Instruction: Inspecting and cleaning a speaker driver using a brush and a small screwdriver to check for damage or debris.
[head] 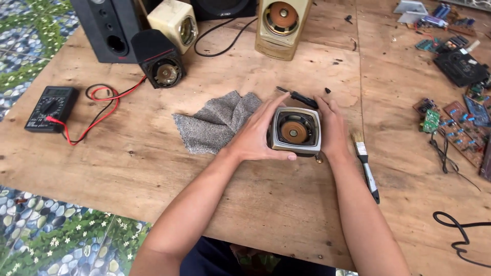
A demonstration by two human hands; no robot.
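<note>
Both hands, left (255, 134) and right (332, 128), are clamped around the speaker (296, 131). A slipping thumb could easily dent that bare cone, and the screwdriver (299, 96) just behind might get knocked.

The small speaker (296, 131) hides its sides behind both hands; the screwdriver (299, 96) tip disappears behind the right hand (331, 128); the circuit boards (460, 122) far right are cropped.
</note>
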